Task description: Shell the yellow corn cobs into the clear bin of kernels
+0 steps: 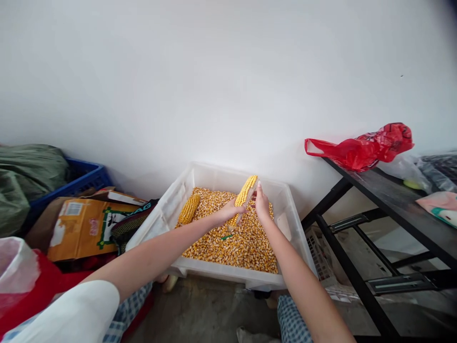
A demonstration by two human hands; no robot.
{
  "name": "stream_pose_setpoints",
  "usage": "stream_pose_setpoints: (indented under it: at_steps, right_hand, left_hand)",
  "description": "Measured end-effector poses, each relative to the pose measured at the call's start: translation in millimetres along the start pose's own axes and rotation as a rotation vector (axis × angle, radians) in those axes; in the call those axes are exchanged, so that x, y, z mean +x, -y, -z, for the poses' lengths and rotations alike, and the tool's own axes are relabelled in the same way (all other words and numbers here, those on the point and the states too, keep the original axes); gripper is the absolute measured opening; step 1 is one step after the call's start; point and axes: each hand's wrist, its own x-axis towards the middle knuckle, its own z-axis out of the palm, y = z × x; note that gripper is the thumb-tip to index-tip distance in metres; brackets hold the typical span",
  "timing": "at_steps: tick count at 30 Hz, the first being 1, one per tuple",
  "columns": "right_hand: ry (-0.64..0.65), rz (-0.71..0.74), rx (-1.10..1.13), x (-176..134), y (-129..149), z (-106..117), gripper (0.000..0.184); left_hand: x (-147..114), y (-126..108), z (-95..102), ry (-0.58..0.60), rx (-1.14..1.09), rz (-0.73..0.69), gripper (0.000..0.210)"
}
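Observation:
A yellow corn cob is held at a slant above the kernels. Its right side looks pale and stripped, while rows of kernels still cover the left and upper side. My left hand is wrapped round its lower part. At its upper right side, my right hand grips it with the thumb pointing up and the fingers curled, partly hidden. Loose corn kernels fill the bottom of a translucent plastic bin. A second corn cob lies on the kernels at the bin's left. Something small and green pokes out below my left hand.
At the right, a black table frame bears a red plastic bag. Left of the bin are an orange cardboard box, a dark mesh bag and a blue crate. A white wall rises behind the bin.

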Motion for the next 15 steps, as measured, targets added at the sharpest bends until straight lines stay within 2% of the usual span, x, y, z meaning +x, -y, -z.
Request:
stream_pose_setpoints:
  at_steps: [3,5,9,12,15]
  right_hand:
    - [0.056,-0.055,0.118,2.2,-3.3,-1.0,0.062]
    - [0.069,-0.042,0.133,1.7,-4.4,-3.1,0.062]
    - [-0.059,0.013,-0.112,-2.3,-4.1,-5.8,0.061]
    - [-0.132,0.037,-0.337,-5.3,-1.5,-4.7,0.062]
    - [-0.165,0.04,-0.438,-6.8,1.9,-3.7,0.06]
  left_hand:
    - [2.6,5.0,0.4,-0.012,0.081,-0.098,0.046]
    - [4.2,9.8,0.4,-0.013,0.142,-0.107,0.049]
    - [5.7,18.4,-2.0,-0.021,0.223,-0.078,0.045]
    - [5.8,18.3,-6.4,0.032,0.191,-0.095,0.039]
    - [5.4,14.0,-10.5,0.066,0.144,-0.102,0.035]
